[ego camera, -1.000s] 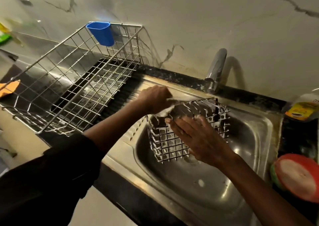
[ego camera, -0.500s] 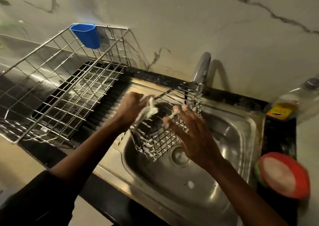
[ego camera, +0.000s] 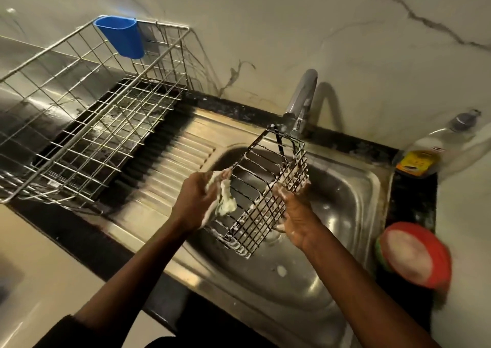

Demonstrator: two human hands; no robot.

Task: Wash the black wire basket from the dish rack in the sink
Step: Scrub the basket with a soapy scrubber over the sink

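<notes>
Head: right hand (ego camera: 297, 215) holds basket (ego camera: 261, 189); left hand (ego camera: 196, 201), cloth (ego camera: 227, 201) at edge.

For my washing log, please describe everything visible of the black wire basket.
The black wire basket is a rectangular box of thin dark wire grid, streaked with white foam. It hangs tilted above the sink, its open end up, near the tap. The right hand grips its right side; the left hand holds a soapy rag against its left rim.
</notes>
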